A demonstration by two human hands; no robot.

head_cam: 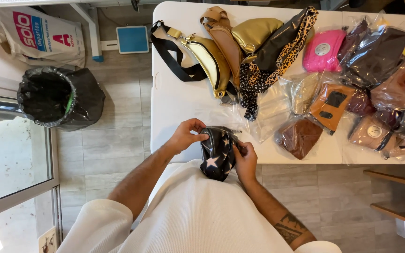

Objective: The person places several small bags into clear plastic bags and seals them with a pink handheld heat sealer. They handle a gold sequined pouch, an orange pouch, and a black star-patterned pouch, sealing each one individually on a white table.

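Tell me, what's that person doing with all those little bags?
A person in a white top stands at the near edge of a white table, holding a small shiny black pouch with pale stars in both bare hands. The left hand grips its top left edge, and the right hand pinches its right side. Farther back on the table lie unwrapped gold, tan and leopard-print belt bags, and to the right a heap of bags wrapped in clear plastic. A black-lined bin sits on the floor.

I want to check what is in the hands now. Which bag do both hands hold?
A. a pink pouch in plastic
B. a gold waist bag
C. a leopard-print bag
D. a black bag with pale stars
D: the left hand and right hand grip the black star-print bag at the white table edge.
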